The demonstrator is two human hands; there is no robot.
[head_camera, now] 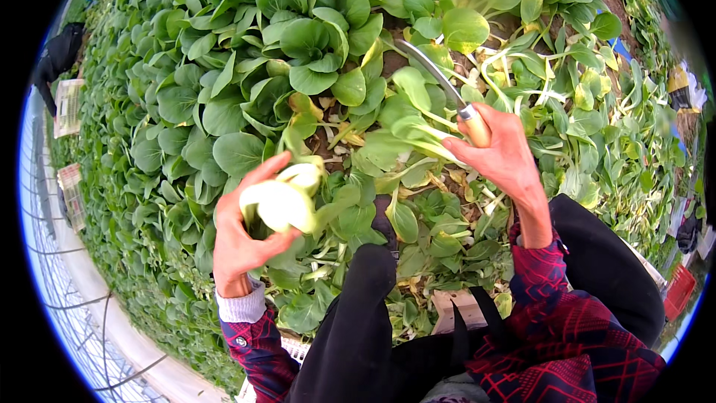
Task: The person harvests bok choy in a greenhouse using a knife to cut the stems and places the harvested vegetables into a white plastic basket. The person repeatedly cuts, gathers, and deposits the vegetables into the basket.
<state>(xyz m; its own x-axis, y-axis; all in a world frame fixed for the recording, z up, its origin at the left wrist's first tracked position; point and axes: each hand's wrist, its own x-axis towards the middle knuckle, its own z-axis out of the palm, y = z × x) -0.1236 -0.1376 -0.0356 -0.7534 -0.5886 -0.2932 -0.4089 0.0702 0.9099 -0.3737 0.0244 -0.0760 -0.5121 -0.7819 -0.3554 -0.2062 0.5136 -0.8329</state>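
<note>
A head of bok choy [285, 204] rests in my left hand [238, 235], its pale base turned up towards me and its leaves hanging below. In my right hand [498, 151] is a sickle with a short wooden handle [476, 126]; its curved blade [433, 70] points up and left over the plants. The same hand also pinches some loose leaf stalks [433, 134] between thumb and fingers. Uncut bok choy plants [307, 39] stand close together beyond my left hand. Trimmed leaves [403, 218] litter the soil between and below my hands.
A wooden stool [456, 310] shows between my legs. White crates [69, 106] line the far left edge, beside a person in dark clothes [60, 53]. A red crate [679, 293] sits at far right. Greenhouse framing [84, 302] curves along the left.
</note>
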